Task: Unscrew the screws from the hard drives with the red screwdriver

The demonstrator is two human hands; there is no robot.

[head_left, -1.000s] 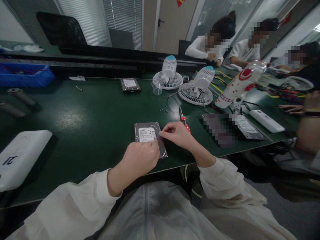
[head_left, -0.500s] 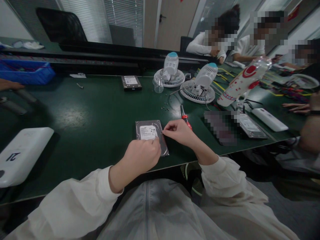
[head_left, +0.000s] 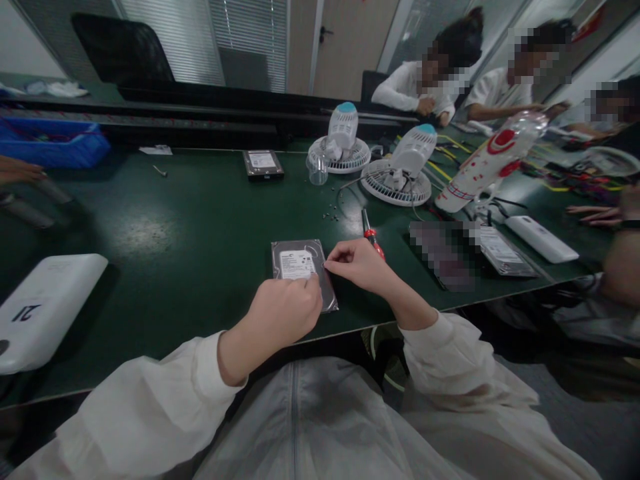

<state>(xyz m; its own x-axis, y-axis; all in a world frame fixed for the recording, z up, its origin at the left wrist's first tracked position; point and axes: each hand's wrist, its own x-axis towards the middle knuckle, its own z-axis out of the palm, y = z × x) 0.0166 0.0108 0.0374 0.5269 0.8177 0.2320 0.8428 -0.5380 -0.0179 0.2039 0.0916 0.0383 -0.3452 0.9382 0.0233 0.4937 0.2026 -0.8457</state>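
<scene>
A silver hard drive (head_left: 300,265) with a white label lies flat on the green table (head_left: 190,227) near its front edge. My left hand (head_left: 283,313) is curled into a fist over the drive's near edge, fingertips pressed on it. My right hand (head_left: 357,265) pinches at the drive's right edge, fingers closed on something too small to make out. A red-handled screwdriver (head_left: 371,233) lies just behind my right hand.
Two small white fans (head_left: 345,143) (head_left: 403,175), a clear cup (head_left: 317,172), loose screws (head_left: 330,215), a second hard drive (head_left: 263,164) and a white box (head_left: 43,310) share the table. Other people work at the far right. Another person's hand (head_left: 17,172) shows at left.
My hands have barely moved on the drive; the view shifted slightly. Another person's hand has come in at the left edge.
</scene>
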